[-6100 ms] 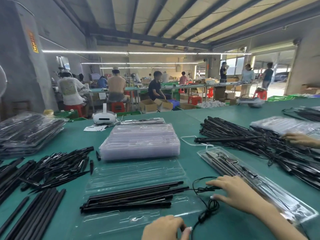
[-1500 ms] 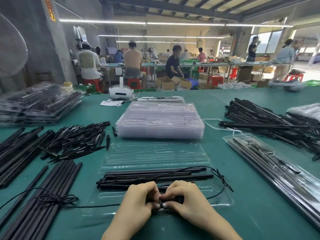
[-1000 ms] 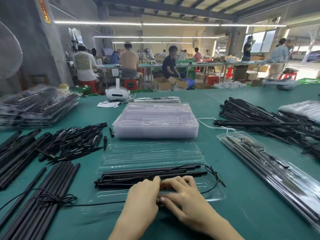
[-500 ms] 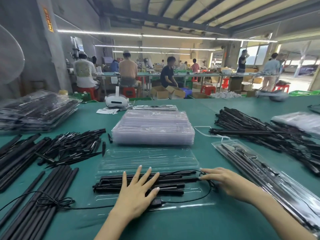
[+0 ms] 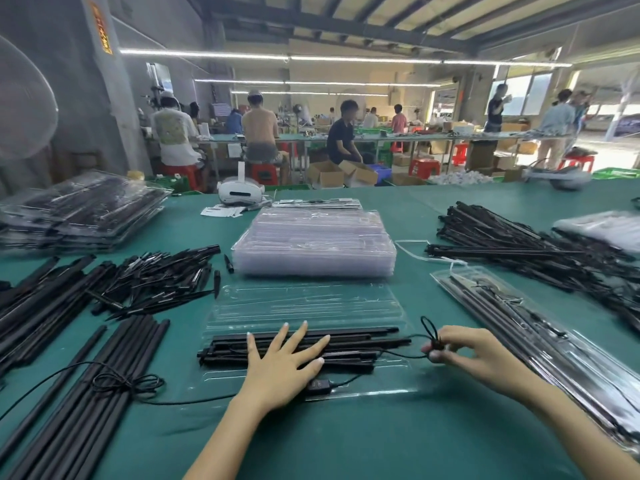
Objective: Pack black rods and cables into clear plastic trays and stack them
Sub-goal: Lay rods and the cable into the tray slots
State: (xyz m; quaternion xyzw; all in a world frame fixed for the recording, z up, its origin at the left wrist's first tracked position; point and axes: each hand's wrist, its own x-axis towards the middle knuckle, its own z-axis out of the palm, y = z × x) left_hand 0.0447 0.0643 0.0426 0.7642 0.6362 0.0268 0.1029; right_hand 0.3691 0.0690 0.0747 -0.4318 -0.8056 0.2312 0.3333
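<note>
Green counter (image 5: 398, 445): matt cloth-like cover. Open clear plastic tray (image 5: 304, 303): glossy, see-through. Long black rods (image 5: 349, 339) in tray: matt. Thin black cable (image 5: 194, 400): smooth. Far stack of clear plastic trays (image 5: 313, 244): glossy, milky.

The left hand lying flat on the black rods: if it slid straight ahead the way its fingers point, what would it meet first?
Probably the open clear lid beyond the rods, then the stack of empty trays; the left hand points slightly rightward.

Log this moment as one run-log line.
left hand: flat on black rods | right hand: pinching cable loop | clear tray: open, unstacked
</note>
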